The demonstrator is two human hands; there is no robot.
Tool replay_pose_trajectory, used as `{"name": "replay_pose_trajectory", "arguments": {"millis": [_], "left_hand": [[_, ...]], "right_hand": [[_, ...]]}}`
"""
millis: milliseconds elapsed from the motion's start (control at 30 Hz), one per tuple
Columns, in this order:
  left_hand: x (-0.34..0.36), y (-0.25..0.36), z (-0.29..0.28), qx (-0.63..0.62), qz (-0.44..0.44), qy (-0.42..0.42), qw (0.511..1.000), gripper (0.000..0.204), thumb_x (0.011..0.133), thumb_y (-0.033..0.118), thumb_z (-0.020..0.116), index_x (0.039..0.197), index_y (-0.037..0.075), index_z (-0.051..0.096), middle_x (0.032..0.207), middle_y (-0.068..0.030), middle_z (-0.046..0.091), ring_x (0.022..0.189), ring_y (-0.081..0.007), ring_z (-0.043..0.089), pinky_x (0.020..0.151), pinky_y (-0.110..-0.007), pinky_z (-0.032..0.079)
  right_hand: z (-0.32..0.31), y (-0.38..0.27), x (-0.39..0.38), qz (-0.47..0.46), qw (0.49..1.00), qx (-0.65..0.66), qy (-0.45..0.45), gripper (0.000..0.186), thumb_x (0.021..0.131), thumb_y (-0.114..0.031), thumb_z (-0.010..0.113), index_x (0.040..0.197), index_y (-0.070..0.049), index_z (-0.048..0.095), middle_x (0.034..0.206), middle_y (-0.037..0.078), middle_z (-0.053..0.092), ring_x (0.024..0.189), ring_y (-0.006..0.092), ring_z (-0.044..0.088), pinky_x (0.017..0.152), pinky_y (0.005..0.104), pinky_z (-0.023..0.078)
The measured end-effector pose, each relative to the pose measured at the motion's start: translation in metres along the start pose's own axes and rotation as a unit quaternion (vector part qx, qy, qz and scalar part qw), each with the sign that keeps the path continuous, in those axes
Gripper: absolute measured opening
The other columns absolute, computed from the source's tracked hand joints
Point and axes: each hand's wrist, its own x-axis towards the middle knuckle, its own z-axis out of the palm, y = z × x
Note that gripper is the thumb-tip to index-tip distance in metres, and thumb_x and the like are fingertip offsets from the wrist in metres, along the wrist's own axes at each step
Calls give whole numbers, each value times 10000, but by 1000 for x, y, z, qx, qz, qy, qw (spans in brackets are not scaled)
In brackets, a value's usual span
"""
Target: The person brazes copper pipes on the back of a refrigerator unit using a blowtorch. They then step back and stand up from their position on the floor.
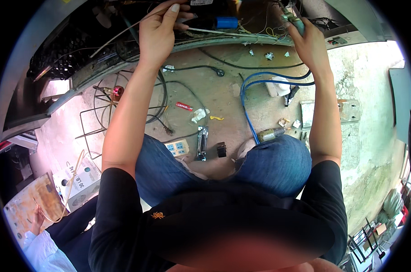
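Thin rod (117, 39) lies in left fingers (171, 15); right fingers (308, 28) grip a teal tool (298, 24).

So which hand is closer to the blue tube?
Left. The left hand, around a thin rod, is to the left of the blue cylinder, a small gap away; the right hand, gripping a greenish tool, is farther off to its right.

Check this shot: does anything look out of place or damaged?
Yes: crumpled scraps lie strewn like litter on the floor ahead of the knees, and a black plug lies there, in no socket. At lower left, a board bears brown stains, perhaps rust.
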Motion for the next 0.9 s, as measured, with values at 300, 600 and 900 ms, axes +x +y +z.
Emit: {"name": "replay_pose_trajectory", "arguments": {"millis": [300, 600, 900], "left_hand": [[8, -17, 10, 1, 4, 7, 1000, 289, 1076, 183, 538, 1236, -25, 659, 972, -113, 736, 845, -141, 710, 669, -242, 545], [11, -31, 18, -27, 23, 15, 999, 295, 1072, 179, 545, 1246, -30, 660, 1002, -104, 737, 846, -130, 701, 644, -235, 546], [15, -41, 19, -16, -15, -3, 1000, 295, 1079, 205, 535, 1244, -2, 665, 935, -86, 737, 705, -95, 655, 605, -232, 536]], "right_hand": [[7, -9, 20, -50, 989, -134, -30, 432, 972, -404, 614, 1062, 9, 700, 946, 273, 712, 926, 461, 680, 816, 526, 548], [10, -7, 21, -33, 994, -94, -41, 490, 966, -411, 635, 1090, 61, 678, 871, 295, 695, 912, 472, 680, 797, 500, 522], [8, -12, 18, -25, 996, -70, -43, 478, 969, -391, 638, 1108, 65, 672, 878, 289, 700, 917, 470, 682, 792, 491, 523]]}}
